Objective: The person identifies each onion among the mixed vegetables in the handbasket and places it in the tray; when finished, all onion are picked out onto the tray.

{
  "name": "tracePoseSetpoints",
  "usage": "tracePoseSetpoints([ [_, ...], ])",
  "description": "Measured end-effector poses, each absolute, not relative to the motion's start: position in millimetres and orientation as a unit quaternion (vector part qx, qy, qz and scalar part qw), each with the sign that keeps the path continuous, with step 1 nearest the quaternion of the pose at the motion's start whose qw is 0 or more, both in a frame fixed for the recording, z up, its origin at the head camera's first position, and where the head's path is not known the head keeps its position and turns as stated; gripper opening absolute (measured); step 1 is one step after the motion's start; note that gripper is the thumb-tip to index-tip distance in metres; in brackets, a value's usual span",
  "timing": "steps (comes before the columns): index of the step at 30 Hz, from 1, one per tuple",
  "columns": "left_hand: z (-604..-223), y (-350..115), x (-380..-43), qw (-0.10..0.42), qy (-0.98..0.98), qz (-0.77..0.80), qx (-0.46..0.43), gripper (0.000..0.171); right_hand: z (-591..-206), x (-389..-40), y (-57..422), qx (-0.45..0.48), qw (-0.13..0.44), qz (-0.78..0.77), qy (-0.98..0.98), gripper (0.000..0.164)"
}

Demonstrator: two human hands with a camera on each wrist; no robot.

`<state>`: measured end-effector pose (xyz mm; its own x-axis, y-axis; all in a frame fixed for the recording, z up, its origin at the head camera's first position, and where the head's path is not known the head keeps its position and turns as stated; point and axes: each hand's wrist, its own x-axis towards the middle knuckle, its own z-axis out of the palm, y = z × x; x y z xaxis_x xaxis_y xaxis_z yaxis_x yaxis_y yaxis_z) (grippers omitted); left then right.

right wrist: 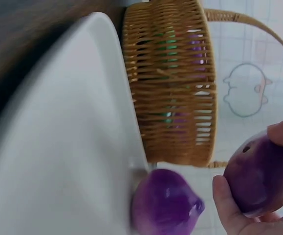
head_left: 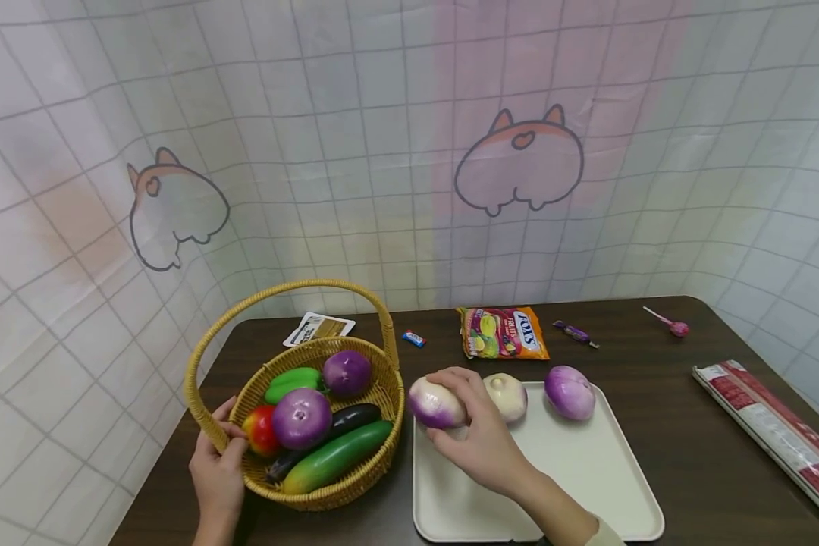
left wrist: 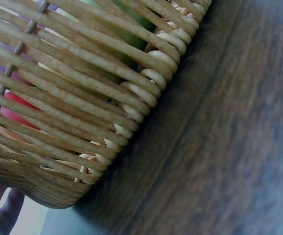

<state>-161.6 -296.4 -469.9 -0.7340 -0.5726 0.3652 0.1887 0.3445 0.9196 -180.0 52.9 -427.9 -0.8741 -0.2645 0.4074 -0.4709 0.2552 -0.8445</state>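
My right hand [head_left: 474, 436] grips a white-and-purple turnip [head_left: 431, 400] above the tray's far left corner, close to the basket's right side. In the right wrist view, fingers and thumb wrap this turnip [right wrist: 258, 178], its purple side showing. Two more turnips, a pale one [head_left: 508, 396] and a purple one [head_left: 570, 392], sit along the far edge of the cream tray [head_left: 560, 485]. With my left hand [head_left: 220, 466] I hold the wicker basket [head_left: 344, 493] at its left rim, by the handle's base. The left wrist view shows mostly the basket's woven side [left wrist: 77, 78].
Inside the basket lie purple round vegetables [head_left: 302, 418], a green pepper [head_left: 293, 383], a red-yellow fruit [head_left: 262, 431], an eggplant [head_left: 355, 417] and a green cucumber-like vegetable [head_left: 337, 457]. Behind are a candy bag [head_left: 503, 334], wrapped candies [head_left: 576, 334] and a lollipop [head_left: 679, 328]. A long red-white package [head_left: 771, 432] lies right.
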Motion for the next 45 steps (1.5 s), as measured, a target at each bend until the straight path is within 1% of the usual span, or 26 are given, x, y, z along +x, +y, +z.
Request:
tracePoseSetpoints([
  [2, -470.1, -297.7, -160.7, 0.339, -0.748, -0.554, 0.134, 0.005, -432.6, -179.0, 58.3, 0.244, 0.095, 0.562, -0.785, 0.066],
  [6, -469.3, -299.0, -159.8, 0.336, -0.754, -0.547, 0.137, 0.006, -440.9, -174.3, 69.7, 0.245, 0.077, 0.577, -0.775, 0.062],
  [10, -469.0, -297.2, -161.1, 0.339, -0.756, -0.545, 0.131, 0.005, -447.8, -167.2, 81.1, 0.225, 0.059, 0.597, -0.767, 0.051],
  [14, -469.7, -295.3, -162.6, 0.342, -0.751, -0.549, 0.128, 0.006, -455.5, -161.1, 90.3, 0.216, 0.035, 0.623, -0.751, 0.034],
  [17, -470.1, -295.3, -162.9, 0.341, -0.752, -0.549, 0.128, 0.006, -460.6, -158.5, 94.8, 0.205, 0.015, 0.641, -0.740, 0.029],
  [19, -470.4, -295.7, -162.8, 0.339, -0.753, -0.549, 0.130, 0.006, -462.7, -157.7, 96.6, 0.197, 0.003, 0.645, -0.738, 0.031],
  [23, -471.1, -296.1, -162.6, 0.339, -0.753, -0.549, 0.129, 0.005, -464.5, -157.7, 97.7, 0.190, -0.017, 0.645, -0.740, 0.039],
  [30, -471.8, -295.7, -163.6, 0.350, -0.751, -0.547, 0.119, 0.005, -476.0, -159.2, 99.5, 0.181, -0.010, 0.640, -0.746, 0.049],
  [35, -471.5, -295.9, -163.4, 0.350, -0.744, -0.558, 0.117, 0.006, -485.8, -159.6, 99.3, 0.184, -0.029, 0.665, -0.723, 0.058],
  [38, -471.5, -295.5, -163.9, 0.348, -0.741, -0.562, 0.118, 0.005, -489.8, -159.8, 99.7, 0.203, -0.026, 0.667, -0.716, 0.059],
  [45, -471.2, -295.7, -163.8, 0.347, -0.746, -0.555, 0.123, 0.006, -494.4, -159.8, 98.8, 0.236, 0.001, 0.637, -0.734, 0.054],
])
